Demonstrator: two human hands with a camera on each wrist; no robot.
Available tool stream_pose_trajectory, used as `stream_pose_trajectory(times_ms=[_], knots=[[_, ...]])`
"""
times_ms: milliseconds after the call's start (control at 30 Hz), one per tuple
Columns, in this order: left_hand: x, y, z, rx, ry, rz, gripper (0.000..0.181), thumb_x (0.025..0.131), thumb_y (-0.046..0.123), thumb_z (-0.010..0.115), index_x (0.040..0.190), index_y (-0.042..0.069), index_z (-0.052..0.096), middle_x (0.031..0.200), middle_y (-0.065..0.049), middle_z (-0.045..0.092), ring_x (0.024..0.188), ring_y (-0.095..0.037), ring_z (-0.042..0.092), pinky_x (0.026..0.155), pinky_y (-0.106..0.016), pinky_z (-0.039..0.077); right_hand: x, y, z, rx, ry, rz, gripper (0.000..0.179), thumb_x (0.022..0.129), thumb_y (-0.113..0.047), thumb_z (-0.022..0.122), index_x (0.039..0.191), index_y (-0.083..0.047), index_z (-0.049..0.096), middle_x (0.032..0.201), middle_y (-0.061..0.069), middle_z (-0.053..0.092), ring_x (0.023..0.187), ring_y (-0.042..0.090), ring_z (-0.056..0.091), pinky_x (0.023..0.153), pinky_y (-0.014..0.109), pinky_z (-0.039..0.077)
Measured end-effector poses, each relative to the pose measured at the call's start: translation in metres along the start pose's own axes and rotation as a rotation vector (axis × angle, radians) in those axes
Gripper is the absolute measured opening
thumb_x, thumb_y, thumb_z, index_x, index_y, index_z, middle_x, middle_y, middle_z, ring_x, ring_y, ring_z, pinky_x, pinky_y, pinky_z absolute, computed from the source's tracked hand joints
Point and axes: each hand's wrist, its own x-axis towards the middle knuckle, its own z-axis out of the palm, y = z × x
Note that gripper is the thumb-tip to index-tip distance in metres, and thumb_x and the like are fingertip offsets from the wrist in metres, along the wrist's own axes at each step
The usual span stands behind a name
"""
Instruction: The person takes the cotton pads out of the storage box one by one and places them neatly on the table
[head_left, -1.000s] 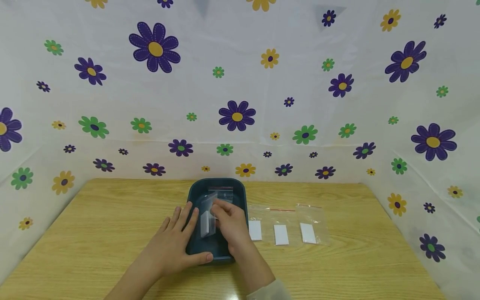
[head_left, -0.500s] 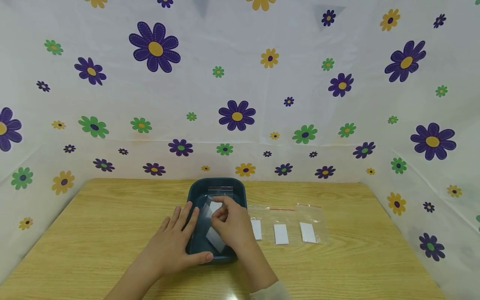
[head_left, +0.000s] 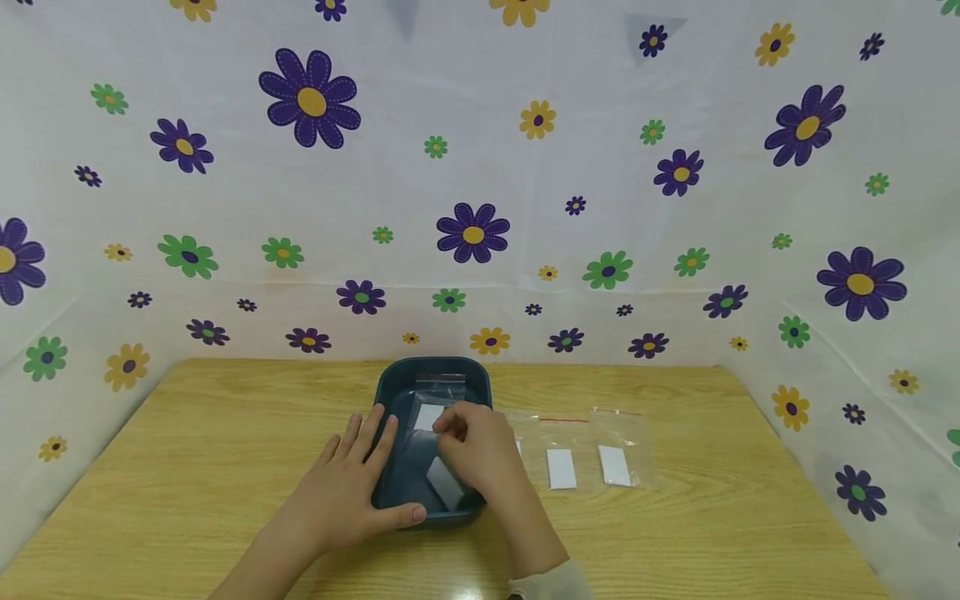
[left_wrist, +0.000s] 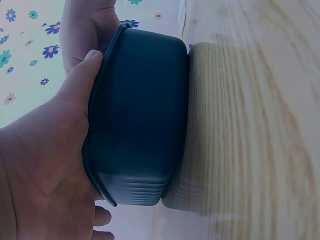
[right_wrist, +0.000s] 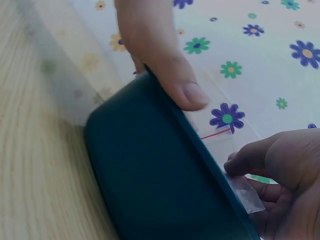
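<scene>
One clear bag [head_left: 422, 446] with a white block [head_left: 447, 483] in it is pinched between thumb and forefinger of your right hand [head_left: 480, 450]; it sits inside the dark tray [head_left: 442, 521], towards the near right corner. Your left hand [head_left: 341, 483] lies spread along the left rim, thumb out over the near edge. Another bag [head_left: 430, 417] lies at the tray's far end; three more bags [head_left: 561, 468] are on the table [head_left: 750, 517] to your right. Technique, in my judgement: keep the left hand light but steady so the tray cannot skid, lower the block end first, smooth the film clear of its neighbour, and loosen the pinch only once the block bears on the floor. Views: head alone gives the layout inside the tray, but not whether the block touches bottom. Left wrist adds the outer wall and the thumb on the rim. Right wrist shows loose plastic below your fingertips, plus a red strip [right_wrist: 216, 132] past the rim; which bag owns it, cannot tell.
</scene>
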Motion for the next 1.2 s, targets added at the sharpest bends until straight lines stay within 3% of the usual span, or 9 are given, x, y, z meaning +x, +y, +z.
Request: stream_pose_trajectory(times_ms=[233, 400, 567, 767, 900, 1200], knots=[[0.0, 0.0, -0.001, -0.001, 0.002, -0.005, 0.119, 0.075, 0.089, 0.049, 0.159, 0.008, 0.025, 0.167, -0.017, 0.012, 0.15, -0.047, 0.015, 0.113, -0.069, 0.024, 0.006, 0.011, -0.013, 0.218, 0.044, 0.102, 0.016, 0.089, -0.011, 0.067, 0.104, -0.011, 0.075, 0.086, -0.001, 0.066, 0.073, 0.015, 0.059, 0.064, 0.026, 0.054], [-0.001, -0.002, -0.002, -0.001, -0.001, -0.013, 0.12, 0.074, 0.091, 0.047, 0.159, 0.009, 0.024, 0.167, -0.016, 0.011, 0.15, -0.047, 0.014, 0.113, -0.069, 0.023, 0.011, 0.016, -0.019, 0.45, 0.112, 0.199, 0.019, 0.091, -0.012, 0.069, 0.109, -0.011, 0.076, 0.094, 0.005, 0.067, 0.077, 0.017, 0.059, 0.065, 0.024, 0.053], [-0.003, -0.002, -0.002, 0.002, -0.021, -0.025, 0.122, 0.073, 0.093, 0.045, 0.159, 0.009, 0.024, 0.167, -0.016, 0.011, 0.15, -0.047, 0.014, 0.114, -0.069, 0.023, 0.01, 0.014, -0.027, 0.682, 0.099, 0.275, 0.021, 0.093, -0.014, 0.069, 0.112, -0.008, 0.074, 0.1, 0.007, 0.067, 0.083, 0.018, 0.063, 0.072, 0.027, 0.059], [0.001, 0.001, 0.0, -0.006, -0.029, -0.025, 0.124, 0.071, 0.095, 0.041, 0.16, 0.011, 0.022, 0.167, -0.015, 0.008, 0.151, -0.045, 0.011, 0.114, -0.068, 0.022, 0.008, 0.017, -0.059, 0.757, 0.074, 0.315, 0.023, 0.097, -0.018, 0.064, 0.115, -0.004, 0.07, 0.1, 0.008, 0.066, 0.085, 0.018, 0.064, 0.073, 0.028, 0.058], [0.001, 0.001, 0.001, -0.01, -0.028, -0.024, 0.121, 0.073, 0.092, 0.046, 0.16, 0.011, 0.022, 0.167, -0.015, 0.008, 0.151, -0.045, 0.011, 0.115, -0.068, 0.022, -0.002, 0.031, -0.079, 0.855, 0.079, 0.338, 0.024, 0.099, -0.014, 0.059, 0.118, 0.0, 0.065, 0.098, 0.007, 0.063, 0.083, 0.017, 0.06, 0.072, 0.027, 0.057], [0.0, 0.0, 0.0, -0.007, 0.012, -0.01, 0.119, 0.075, 0.089, 0.051, 0.159, 0.009, 0.024, 0.167, -0.016, 0.01, 0.15, -0.046, 0.013, 0.114, -0.068, 0.024, -0.018, 0.054, -0.097, 0.95, 0.119, 0.365, 0.021, 0.1, -0.012, 0.056, 0.116, -0.001, 0.063, 0.093, 0.002, 0.066, 0.078, 0.01, 0.061, 0.066, 0.021, 0.054]])
